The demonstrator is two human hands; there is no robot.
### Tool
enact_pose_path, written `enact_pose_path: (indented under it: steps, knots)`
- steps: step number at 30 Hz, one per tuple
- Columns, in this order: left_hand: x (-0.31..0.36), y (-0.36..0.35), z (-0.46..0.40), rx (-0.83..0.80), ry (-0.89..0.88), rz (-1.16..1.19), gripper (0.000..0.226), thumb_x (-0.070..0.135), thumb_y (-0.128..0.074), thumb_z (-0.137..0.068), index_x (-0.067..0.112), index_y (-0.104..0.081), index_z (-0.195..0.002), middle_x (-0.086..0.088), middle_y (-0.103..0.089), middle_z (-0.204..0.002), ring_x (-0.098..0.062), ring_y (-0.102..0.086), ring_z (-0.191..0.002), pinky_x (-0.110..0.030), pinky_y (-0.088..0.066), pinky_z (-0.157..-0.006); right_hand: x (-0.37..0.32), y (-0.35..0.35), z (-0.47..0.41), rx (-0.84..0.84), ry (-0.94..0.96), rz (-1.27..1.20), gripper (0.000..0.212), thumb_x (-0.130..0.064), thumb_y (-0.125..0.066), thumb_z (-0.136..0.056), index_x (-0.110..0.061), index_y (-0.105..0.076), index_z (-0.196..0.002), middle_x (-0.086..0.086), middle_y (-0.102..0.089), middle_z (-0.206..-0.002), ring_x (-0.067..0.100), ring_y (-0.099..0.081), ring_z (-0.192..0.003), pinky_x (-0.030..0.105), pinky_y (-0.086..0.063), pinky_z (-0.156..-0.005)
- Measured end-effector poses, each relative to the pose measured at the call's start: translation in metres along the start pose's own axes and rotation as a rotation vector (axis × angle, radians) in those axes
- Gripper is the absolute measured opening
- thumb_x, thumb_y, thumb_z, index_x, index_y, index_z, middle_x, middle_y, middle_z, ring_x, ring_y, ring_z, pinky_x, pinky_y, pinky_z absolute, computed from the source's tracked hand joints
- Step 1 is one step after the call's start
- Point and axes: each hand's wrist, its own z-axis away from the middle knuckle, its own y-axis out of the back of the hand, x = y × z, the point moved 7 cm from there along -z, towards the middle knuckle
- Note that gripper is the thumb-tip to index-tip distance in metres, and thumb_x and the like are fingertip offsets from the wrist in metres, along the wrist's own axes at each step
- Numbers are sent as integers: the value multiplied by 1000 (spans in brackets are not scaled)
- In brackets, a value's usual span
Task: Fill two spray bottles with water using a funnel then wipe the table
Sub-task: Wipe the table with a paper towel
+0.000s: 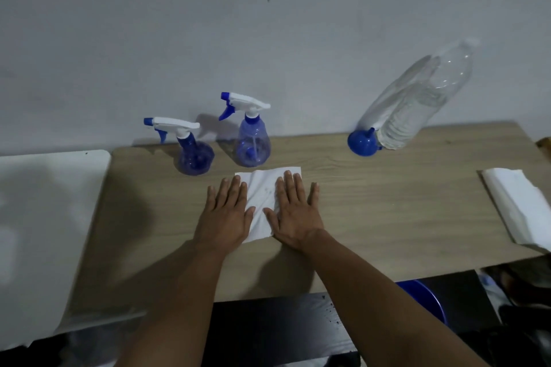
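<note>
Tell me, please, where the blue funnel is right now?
In the head view, the blue funnel lies at the back right of the wooden table, against the base of the clear water bottle, right of the two spray bottles.

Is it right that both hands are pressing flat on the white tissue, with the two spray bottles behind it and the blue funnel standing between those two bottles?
Not quite. The head view shows the blue funnel off to the right beside the large clear water bottle, not between the spray bottles. The rest holds: left hand and right hand press flat on the white tissue.

Bare forearms, left hand point(225, 211) and right hand point(293, 213) ungloved.
</note>
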Motion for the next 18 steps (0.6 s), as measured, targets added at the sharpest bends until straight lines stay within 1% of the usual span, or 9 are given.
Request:
enact_pose_path:
  steps: [4, 6, 10, 13, 14, 16, 18]
  knots:
    - [37, 0, -17, 28, -25, -8, 72, 54, -6, -102, 14, -16, -161, -9, -9, -170, -30, -8, -157, -57, -11, -125, 45, 1, 6, 10, -24, -18, 86, -68, -10, -103, -14, 14, -166, 9, 27, -172, 28, 28, -158, 66, 13, -124]
    - [56, 1, -24, 32, -43, -17, 73, 54, -6, -101, 13, -18, -161, -10, -11, -170, -31, -11, -156, -57, -14, -124, 68, 2, 10, 18, -37, -25, 86, -68, -10, -103, -15, 14, -166, 9, 27, -172, 28, 28, -159, 66, 13, -124]
    - [97, 3, -37, 32, -82, -15, 72, 54, -10, -102, 13, -17, -161, -9, -8, -170, -30, -8, -157, -57, -14, -124, 108, 3, 22, 10, -55, -23, 86, -69, -8, -103, -15, 17, -165, 9, 29, -171, 28, 29, -158, 65, 14, -125]
    - [130, 3, -45, 29, -105, -12, 74, 55, -5, -100, 14, -14, -161, -8, -5, -170, -29, -4, -157, -57, -9, -125, 139, 6, 32, 15, -82, -43, 85, -68, -9, -103, -15, 17, -166, 9, 29, -171, 28, 29, -158, 65, 14, -125]
    - [141, 4, -49, 32, -115, -11, 74, 55, -6, -100, 14, -14, -161, -8, -5, -170, -30, -5, -157, -57, -9, -125, 150, 6, 36, 20, -95, -46, 85, -68, -9, -103, -15, 16, -166, 9, 28, -172, 28, 29, -158, 66, 14, -125]
    - [164, 5, -55, 47, -146, -16, 73, 54, -11, -101, 12, -21, -160, -9, -12, -170, -31, -10, -156, -59, -12, -124, 174, 7, 44, 24, -124, -54, 85, -67, -10, -104, -16, 15, -166, 9, 27, -172, 27, 28, -159, 66, 12, -125]
    - [189, 3, -60, 40, -175, -18, 73, 54, -12, -101, 12, -22, -160, -9, -13, -169, -31, -11, -156, -60, -11, -123, 198, 7, 54, 24, -158, -70, 85, -67, -11, -104, -16, 14, -166, 8, 28, -172, 27, 28, -159, 66, 12, -125]
